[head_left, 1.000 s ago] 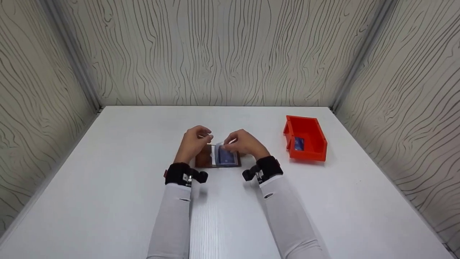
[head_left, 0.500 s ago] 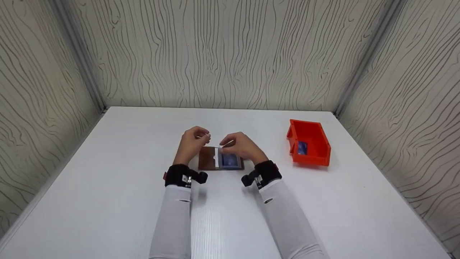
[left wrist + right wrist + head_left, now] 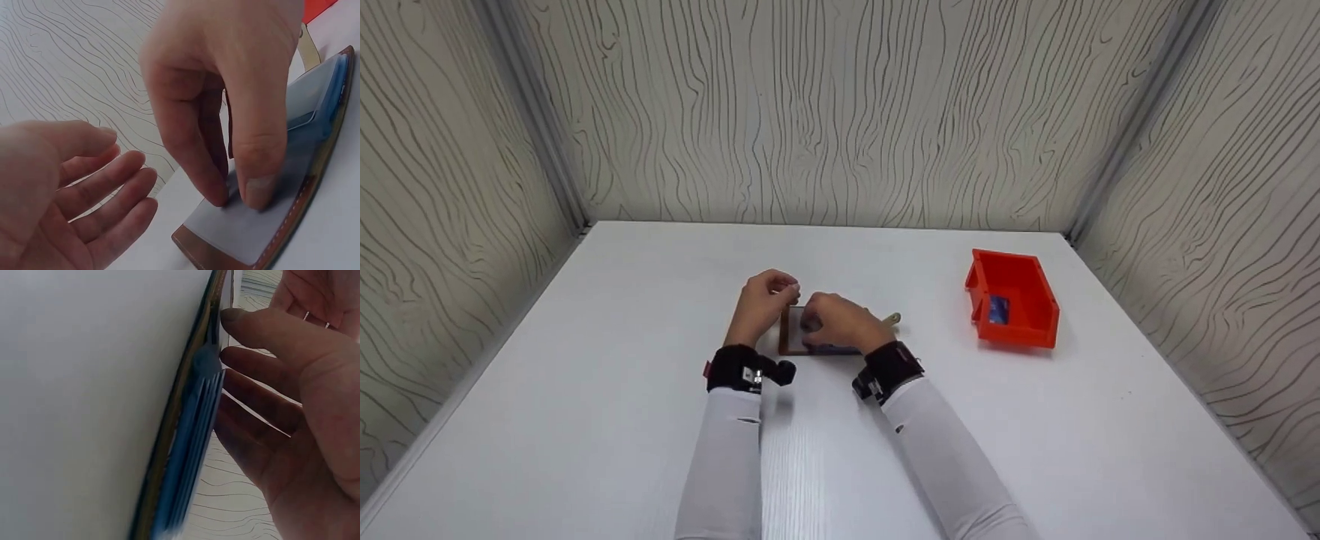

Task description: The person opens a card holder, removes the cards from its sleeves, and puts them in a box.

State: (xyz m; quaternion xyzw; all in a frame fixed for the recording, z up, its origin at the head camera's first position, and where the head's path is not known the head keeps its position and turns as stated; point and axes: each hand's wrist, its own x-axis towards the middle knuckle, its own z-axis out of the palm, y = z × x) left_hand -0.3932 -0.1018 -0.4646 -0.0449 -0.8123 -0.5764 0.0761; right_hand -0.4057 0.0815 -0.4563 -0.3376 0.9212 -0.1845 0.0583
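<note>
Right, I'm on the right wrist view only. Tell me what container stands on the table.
Observer: An open-topped red plastic bin, off to the right of the brown, leather-look wallet, on the white table.
Operator: Report what's inside it.
Observer: The head view shows a blue rectangular card in the bin, toward its near left corner; any print on it is too small to read.

Pale grey-white, close-fitting sleeves cover the forearms, the left sleeve (image 3: 720, 469) and the right sleeve (image 3: 949, 457) each pierced by a small dark slit (image 3: 748, 420) near the cuff. Wide black wristbands (image 3: 729, 367) carry stubby black cameras (image 3: 782, 372) and silvery fittings (image 3: 752, 376); a red tab (image 3: 707, 368) edges the left band.
</note>
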